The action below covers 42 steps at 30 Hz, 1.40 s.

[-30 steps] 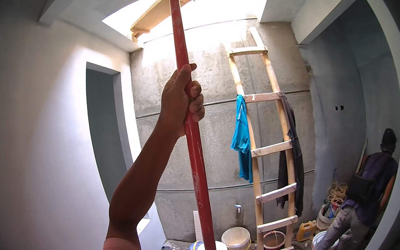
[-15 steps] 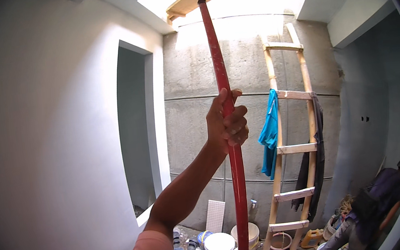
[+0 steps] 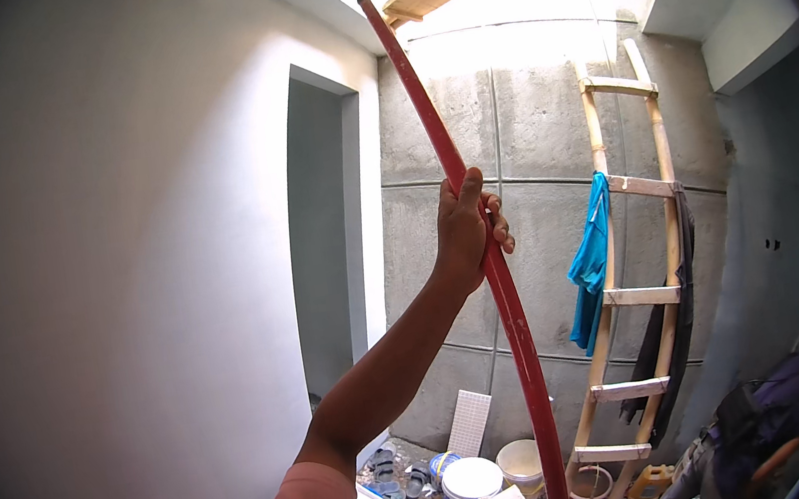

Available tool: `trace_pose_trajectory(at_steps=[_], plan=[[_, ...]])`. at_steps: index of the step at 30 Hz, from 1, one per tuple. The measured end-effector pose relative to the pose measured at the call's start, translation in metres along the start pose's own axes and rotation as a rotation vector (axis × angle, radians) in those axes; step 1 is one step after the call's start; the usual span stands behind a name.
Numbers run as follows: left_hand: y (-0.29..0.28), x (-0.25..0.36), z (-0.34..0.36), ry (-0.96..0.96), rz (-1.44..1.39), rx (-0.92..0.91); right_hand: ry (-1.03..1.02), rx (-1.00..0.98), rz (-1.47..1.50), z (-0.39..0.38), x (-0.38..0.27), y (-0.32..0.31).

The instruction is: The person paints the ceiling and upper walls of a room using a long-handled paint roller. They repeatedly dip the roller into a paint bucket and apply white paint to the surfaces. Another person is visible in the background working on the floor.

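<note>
A left hand (image 3: 466, 231) wraps around a long red pole (image 3: 528, 364), fingers curled about the shaft; the right hand is out of view, its state impossible to tell. The pole crosses the view between a doorway (image 3: 326, 229) and a ladder (image 3: 643, 296), top leaning left, lower end out of frame. It looks stiff and fairly light, though probably unwieldy when tilted, and its smooth, scuffed surface may slip. The present hold seems fair; a second grip lower down would steady it. At right, a worker (image 3: 784, 411) stoops.
</note>
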<state>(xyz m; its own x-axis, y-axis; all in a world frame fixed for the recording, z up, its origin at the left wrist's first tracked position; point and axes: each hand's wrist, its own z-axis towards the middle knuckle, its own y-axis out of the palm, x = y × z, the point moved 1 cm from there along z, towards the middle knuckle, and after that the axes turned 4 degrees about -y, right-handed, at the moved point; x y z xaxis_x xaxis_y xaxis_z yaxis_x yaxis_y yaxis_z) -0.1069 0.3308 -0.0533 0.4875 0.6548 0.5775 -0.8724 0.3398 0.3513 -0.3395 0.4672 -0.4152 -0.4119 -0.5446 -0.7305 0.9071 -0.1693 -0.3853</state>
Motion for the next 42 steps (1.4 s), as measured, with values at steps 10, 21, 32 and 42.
trace_pose_trajectory(at_steps=[10, 21, 32, 42], plan=[[0.045, -0.046, -0.034, -0.130, 0.201, -0.145, -0.022, -0.034, 0.249, 0.004, 0.071, -0.029], [0.158, -0.154, -0.065, -0.181, 0.110, -0.280, -0.146, -0.127, 0.252, 0.022, 0.146, -0.164], [0.175, -0.192, -0.062, -0.172, 0.246, -0.229, -0.228, -0.094, 0.337, 0.067, 0.191, -0.168], [0.111, -0.171, -0.009, -0.047, 0.282, -0.141, -0.178, -0.139, 0.193, 0.133, 0.141, -0.140]])
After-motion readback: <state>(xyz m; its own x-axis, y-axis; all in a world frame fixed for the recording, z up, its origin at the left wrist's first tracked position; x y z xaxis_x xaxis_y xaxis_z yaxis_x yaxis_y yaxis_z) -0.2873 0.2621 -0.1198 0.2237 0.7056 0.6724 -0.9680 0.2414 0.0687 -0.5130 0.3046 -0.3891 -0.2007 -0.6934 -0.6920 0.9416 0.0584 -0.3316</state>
